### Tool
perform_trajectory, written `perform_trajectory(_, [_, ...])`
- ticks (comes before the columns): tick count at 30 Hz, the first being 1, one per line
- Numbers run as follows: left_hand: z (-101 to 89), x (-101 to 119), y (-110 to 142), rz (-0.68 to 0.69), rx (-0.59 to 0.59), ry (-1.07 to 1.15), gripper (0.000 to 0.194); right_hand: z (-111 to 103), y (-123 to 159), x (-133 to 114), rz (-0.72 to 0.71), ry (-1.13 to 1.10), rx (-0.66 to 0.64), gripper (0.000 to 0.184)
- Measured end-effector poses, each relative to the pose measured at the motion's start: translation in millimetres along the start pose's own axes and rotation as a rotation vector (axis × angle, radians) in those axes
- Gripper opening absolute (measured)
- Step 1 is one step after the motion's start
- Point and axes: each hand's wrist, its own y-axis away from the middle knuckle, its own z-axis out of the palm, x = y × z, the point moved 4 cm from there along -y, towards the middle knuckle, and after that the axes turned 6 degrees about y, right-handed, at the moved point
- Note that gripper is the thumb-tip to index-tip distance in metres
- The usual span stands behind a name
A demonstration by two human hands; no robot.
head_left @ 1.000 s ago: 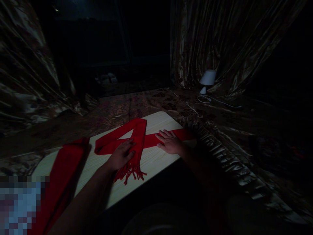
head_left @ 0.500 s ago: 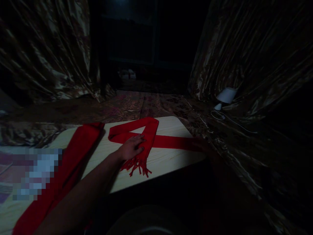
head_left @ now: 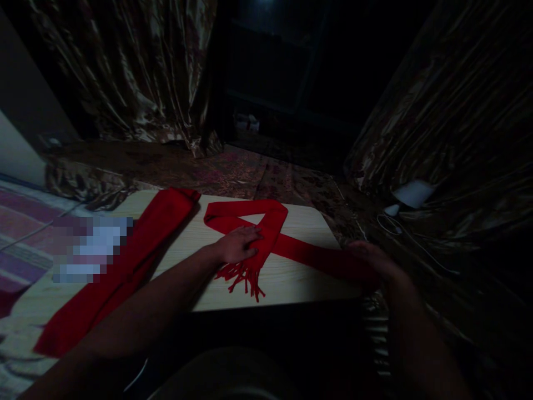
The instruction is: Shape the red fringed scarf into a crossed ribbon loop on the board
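A red scarf with a fringed end lies in a crossed loop on the pale wooden table. My left hand rests flat on the crossing just above the fringe, fingers stretched out. The scarf's other length runs right, past the table's corner. There, in dim light, my right hand grips it, with fingers along its upper edge; the lower part of this hand is hidden in shadow. A second red fabric piece, long and folded, lies slantwise on the left of the table, beyond my left forearm.
A bed with a striped cover is at the left. To the right, a small white lamp with its cord stands on a patterned ledge. Heavy patterned curtains hang either side of a dark window.
The view has turned left and tilted. My right hand, barely visible in the dark before, now shows at the scarf's right end, which slants lower. My left hand stays pressed on the crossing.
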Motion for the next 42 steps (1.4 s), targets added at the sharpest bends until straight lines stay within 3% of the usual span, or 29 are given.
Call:
perform_trajectory(3, [-1.6, 2, 0, -0.008, -0.003, -0.001, 0.050, 17, 19, -46, -0.042, -0.082, -0.241, 0.053])
perform_trajectory(10, [-3.0, 4, 2, 0.017, 0.041, 0.028, 0.050, 69, 17, -142, -0.291, -0.082, -0.195, 0.037])
perform_trajectory(14, [-0.8, 2, 1, 0.020, 0.059, 0.058, 0.051, 118, 11, -193, -0.442, -0.097, -0.173, 0.032])
perform_trajectory(19, [-4.9, 6, 1, 0.040, 0.075, 0.050, 0.049, 186, 2, -239, -0.551, -0.267, -0.327, 0.026])
perform_trajectory(23, [-9.1, 12, 3, 0.062, 0.091, 0.057, 0.035, 239, -13, -250, -0.528, -0.258, -0.485, 0.022])
perform_trajectory(28, [-10.2, 12, 7, 0.017, 0.130, 0.094, 0.051, 279, -31, -243, -0.440, -0.261, -0.606, 0.028])
perform_trajectory(36, [-21.0, 27, 17, 0.138, -0.018, 0.281, 0.038, 279, -30, -245, -0.511, -0.403, -0.659, 0.047])
perform_trajectory(40, [-21.6, 23, 18, 0.104, 0.005, 0.437, 0.030, 283, -34, -235, -0.452, -0.368, -0.715, 0.052])
perform_trajectory(42, [-23.9, 14, 18, 0.044, 0.089, 0.507, 0.023, 283, -38, -228, -0.435, -0.333, -0.706, 0.053])
